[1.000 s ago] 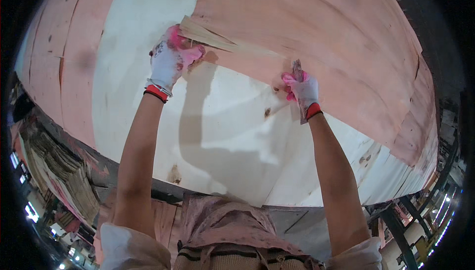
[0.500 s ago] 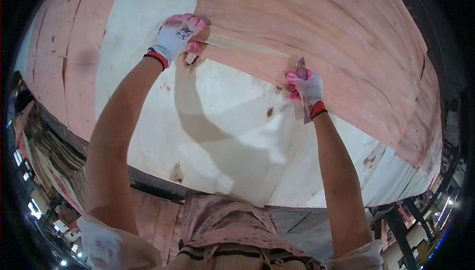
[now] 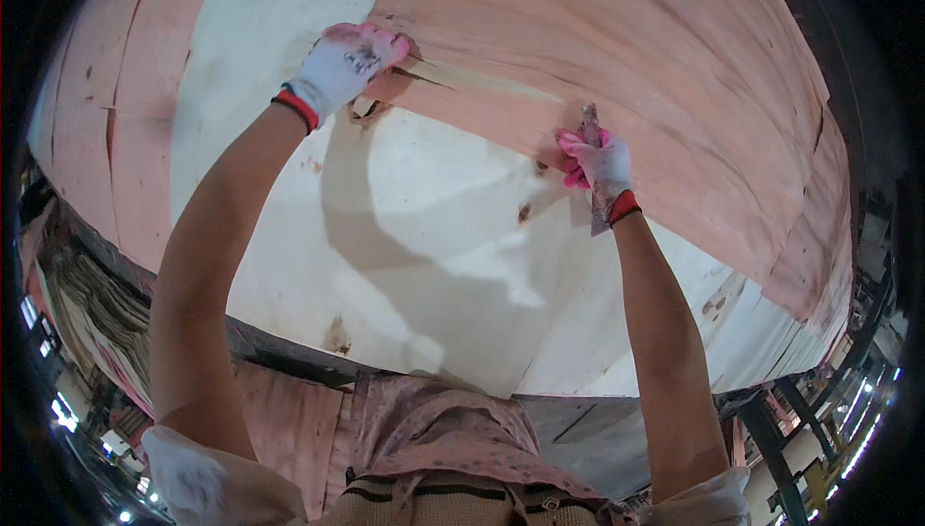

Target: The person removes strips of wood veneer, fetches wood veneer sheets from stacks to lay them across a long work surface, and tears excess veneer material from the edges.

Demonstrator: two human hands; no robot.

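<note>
Head cam, one view only, looking down over the person's own arms.

The lens sits on the person's head and faces down and forward, so both forearms come up from the lower edge and the torso fills the bottom middle. It's close: the left hand (image 3: 349,62) and right hand (image 3: 599,162) land in the upper half, on the big veneer sheets (image 3: 617,54). The fisheye bends straight edges near the rim, and the corners go black. There's no second view to share anything with.
</note>
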